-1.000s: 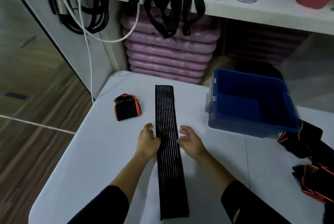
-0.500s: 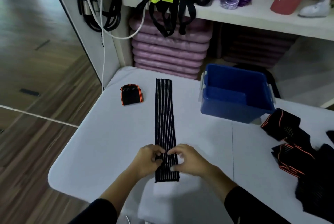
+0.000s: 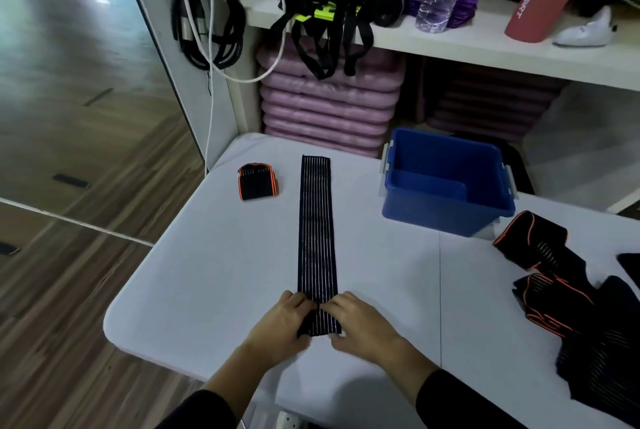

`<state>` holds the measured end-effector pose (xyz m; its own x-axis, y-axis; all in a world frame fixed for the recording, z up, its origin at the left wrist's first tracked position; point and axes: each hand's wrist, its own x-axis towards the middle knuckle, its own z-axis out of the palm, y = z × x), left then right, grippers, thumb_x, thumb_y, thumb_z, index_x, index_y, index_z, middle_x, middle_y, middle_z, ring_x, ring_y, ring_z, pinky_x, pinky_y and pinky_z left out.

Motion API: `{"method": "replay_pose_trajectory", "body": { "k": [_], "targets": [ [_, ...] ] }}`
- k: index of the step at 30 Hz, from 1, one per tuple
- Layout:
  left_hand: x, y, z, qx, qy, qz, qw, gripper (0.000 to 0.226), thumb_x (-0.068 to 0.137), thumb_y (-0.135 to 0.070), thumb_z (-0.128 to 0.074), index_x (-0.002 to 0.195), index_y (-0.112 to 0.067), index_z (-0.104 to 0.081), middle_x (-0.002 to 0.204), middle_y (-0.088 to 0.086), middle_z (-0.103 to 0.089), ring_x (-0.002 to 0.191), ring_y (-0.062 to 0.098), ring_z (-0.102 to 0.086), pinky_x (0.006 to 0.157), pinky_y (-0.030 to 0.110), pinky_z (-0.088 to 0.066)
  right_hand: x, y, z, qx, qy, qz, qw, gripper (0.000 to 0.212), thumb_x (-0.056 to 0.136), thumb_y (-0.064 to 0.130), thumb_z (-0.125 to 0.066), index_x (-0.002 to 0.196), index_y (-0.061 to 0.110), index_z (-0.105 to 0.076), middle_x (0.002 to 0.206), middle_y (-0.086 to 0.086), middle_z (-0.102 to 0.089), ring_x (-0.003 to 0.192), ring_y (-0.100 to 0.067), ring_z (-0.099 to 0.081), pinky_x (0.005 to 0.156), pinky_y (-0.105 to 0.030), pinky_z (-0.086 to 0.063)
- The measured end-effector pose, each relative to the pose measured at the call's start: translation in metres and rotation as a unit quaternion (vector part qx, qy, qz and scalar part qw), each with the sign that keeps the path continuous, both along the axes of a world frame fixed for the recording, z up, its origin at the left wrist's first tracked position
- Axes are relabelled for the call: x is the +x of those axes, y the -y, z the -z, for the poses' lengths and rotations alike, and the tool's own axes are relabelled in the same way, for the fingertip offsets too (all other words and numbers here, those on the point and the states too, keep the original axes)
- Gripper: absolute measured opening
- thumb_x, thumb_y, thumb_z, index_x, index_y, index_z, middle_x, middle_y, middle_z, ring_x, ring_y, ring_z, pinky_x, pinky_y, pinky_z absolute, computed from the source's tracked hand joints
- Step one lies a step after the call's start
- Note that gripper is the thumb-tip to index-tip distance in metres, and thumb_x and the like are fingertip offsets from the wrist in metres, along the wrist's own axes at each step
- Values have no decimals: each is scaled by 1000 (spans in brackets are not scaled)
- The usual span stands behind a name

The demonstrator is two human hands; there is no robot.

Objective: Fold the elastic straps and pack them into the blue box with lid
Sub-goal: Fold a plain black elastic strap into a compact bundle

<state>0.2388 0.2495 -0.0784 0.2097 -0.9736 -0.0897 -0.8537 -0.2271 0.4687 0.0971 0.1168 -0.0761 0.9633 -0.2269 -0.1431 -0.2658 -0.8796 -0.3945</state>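
I see the elastic strap [image 3: 317, 238] lying flat on the surface [image 3: 207, 273], running from 6 toward 12 o'clock. The left hand [image 3: 280, 324] and right hand [image 3: 360, 324] each pinch its near end, fingers curled, fingertips nearly meeting. The blue box [image 3: 446, 186] stands open at 2 o'clock. A folded strap [image 3: 258, 181] lies at 11 o'clock; loose straps [image 3: 571, 307] are piled at 3 o'clock.

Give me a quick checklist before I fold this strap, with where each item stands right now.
1. Left hand and right hand hold the strap's near end: ok.
2. Strap lies straight and flat on the table: ok.
3. Folded strap and pile lie clear of it: ok.
4. Box open, room inside: ok.
5. Lid at hand: cannot tell, none in view.
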Motion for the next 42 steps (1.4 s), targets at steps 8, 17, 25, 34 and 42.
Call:
{"method": "replay_pose_trajectory", "body": {
  "k": [8, 17, 25, 34, 42],
  "targets": [
    [3, 2, 5, -18, 0, -4, 1000, 31, 74, -23, -56, 103, -15, -62, 93, 0, -64, 81, 18, -55, 74, 17, -38, 4, 4, -1, 47, 5, 48, 998, 25, 92, 25, -40, 109, 12, -54, 98, -6, -59, 94, -19, -52, 82, -34, -47],
    [0, 17, -6, 29, -221, -256, 941, 18, 89, -20, -58, 105, -14, -52, 69, -5, -58, 62, 6, -54, 55, 11, -41, 13, 9, -1, 229, 28, 244, 942, 19, 96, 32, -47, 106, 16, -48, 61, 6, -47, 54, -9, -42, 54, -25, -35],
    [-9, 20, -4, 4, -124, -259, 958, 26, 89, -16, -55, 111, -12, -42, 90, 1, -58, 80, 21, -58, 65, 25, -41, 11, 8, 10, 86, 82, 224, 967, 30, 92, 26, -56, 120, 20, -50, 109, 5, -50, 98, -11, -53, 79, -22, -46],
    [4, 3, 4, -10, -47, -73, 996, 56, 72, -50, -56, 114, -13, -60, 123, 1, -47, 107, 17, -50, 87, 27, -47, -3, 21, 10, 75, 50, 37, 995, 40, 81, 37, -66, 116, 21, -56, 138, 12, -41, 123, -7, -37, 100, -24, -38],
    [7, 13, -8, 4, -66, -85, 994, 44, 73, -38, -47, 105, -13, -62, 104, -2, -59, 97, 15, -50, 80, 17, -39, 4, 22, 5, 86, 57, 65, 993, 24, 85, 27, -55, 107, 18, -57, 103, 11, -54, 93, 0, -40, 81, -18, -40]
  ]
}}
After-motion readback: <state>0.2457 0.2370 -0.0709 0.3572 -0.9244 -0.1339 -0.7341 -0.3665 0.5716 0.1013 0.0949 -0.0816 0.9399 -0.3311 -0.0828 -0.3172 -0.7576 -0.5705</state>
